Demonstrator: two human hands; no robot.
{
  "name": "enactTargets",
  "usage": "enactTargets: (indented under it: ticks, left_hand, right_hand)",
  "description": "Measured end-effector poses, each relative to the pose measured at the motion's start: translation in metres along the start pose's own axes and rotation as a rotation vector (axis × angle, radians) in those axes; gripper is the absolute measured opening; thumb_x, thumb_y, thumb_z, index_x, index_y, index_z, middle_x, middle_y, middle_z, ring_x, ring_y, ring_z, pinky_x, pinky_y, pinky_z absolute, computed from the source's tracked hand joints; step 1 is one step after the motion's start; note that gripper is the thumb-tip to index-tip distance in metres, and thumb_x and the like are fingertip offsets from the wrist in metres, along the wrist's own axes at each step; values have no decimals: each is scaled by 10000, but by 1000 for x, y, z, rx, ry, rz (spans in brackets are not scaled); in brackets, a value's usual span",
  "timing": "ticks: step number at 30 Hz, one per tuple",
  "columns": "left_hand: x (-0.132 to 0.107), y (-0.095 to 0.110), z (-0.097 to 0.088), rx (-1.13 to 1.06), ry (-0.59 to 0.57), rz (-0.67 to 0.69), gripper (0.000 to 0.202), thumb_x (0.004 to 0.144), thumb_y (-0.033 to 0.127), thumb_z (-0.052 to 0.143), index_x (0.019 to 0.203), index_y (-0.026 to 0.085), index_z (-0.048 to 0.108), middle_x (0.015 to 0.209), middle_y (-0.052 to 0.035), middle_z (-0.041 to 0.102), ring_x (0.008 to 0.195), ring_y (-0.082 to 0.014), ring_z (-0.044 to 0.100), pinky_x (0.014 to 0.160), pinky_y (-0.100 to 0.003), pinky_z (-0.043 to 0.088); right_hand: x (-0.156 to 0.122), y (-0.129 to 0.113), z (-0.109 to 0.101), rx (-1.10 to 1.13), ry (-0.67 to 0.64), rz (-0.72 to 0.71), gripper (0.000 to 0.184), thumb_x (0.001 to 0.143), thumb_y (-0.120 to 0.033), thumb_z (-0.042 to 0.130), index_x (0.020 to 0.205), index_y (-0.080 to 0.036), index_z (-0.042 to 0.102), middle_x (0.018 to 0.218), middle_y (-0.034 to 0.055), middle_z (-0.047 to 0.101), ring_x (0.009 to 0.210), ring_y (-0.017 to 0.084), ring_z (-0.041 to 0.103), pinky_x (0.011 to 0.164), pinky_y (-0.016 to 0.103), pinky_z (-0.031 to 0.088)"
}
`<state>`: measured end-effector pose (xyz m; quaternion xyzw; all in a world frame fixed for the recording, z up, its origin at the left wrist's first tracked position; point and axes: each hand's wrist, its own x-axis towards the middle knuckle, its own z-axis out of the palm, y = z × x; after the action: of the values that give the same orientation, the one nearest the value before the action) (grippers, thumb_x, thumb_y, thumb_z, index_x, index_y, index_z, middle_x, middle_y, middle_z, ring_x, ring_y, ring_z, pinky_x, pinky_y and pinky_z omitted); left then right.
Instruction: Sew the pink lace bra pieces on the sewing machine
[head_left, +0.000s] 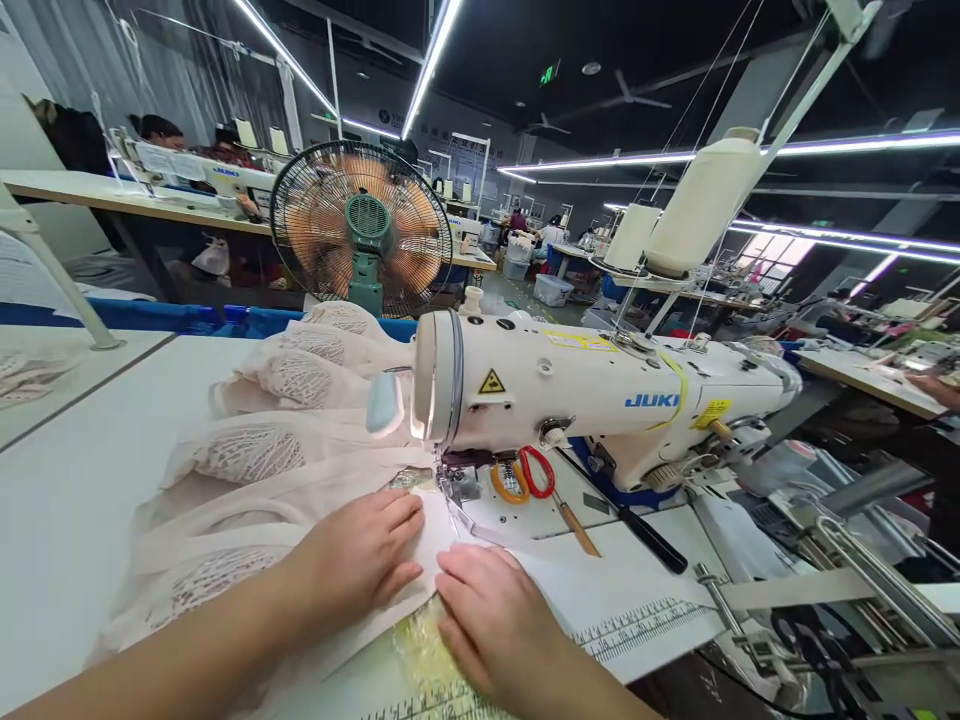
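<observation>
A pale cream fabric piece (429,545) lies under the needle area of a white JUKI sewing machine (555,380). My left hand (360,555) rests flat on it, fingers stretched toward the presser foot (448,478) and thumb apart. Just right of it, my right hand (499,615) lies on the fabric's right edge, fingers bent slightly and thumb spread toward me. A narrow white strip (469,522) runs from the presser foot toward my right hand. Sheer fabric with lace patches (251,455) is gathered in folds left of the machine.
Red-and-orange-handled scissors (536,472), a wooden-handled tool (577,527) and a black-handled tool (652,540) lie right of the needle. Ruler markings (637,625) line the table front. A caged fan (366,225) stands behind; thread cones (705,200) rise at right. Other people work farther back.
</observation>
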<state>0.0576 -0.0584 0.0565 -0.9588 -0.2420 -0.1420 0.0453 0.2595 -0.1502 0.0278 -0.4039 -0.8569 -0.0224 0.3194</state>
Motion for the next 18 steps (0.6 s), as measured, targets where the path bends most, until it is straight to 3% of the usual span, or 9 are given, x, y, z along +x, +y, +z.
enactTargets:
  ticks: [4, 7, 18]
  left_hand:
    - [-5, -6, 22, 11, 111, 19, 382, 874, 371, 440, 1062, 120, 659, 1130, -127, 677, 1015, -265, 623, 868, -373, 530]
    - [-6, -12, 32, 36, 98, 33, 412, 880, 388, 420, 1085, 111, 646, 1157, -138, 669, 1033, -278, 622, 878, -393, 529]
    - [12, -22, 32, 24, -15, -32, 438, 885, 378, 419, 1135, 90, 635, 1184, -182, 650, 1071, -322, 610, 889, -438, 526]
  right_hand:
    - [0, 0, 3, 54, 13, -74, 248, 891, -251, 406, 1043, -164, 581, 1068, 76, 664, 967, 206, 607, 896, 360, 496]
    - [-2, 1, 6, -2, 71, -32, 271, 923, -279, 399, 1089, -169, 582, 1137, 64, 662, 1022, 197, 613, 973, 342, 467]
    - [-4, 5, 11, -114, 105, 49, 375, 963, -372, 385, 1176, -152, 601, 1267, 61, 620, 1155, 207, 579, 1038, 307, 443]
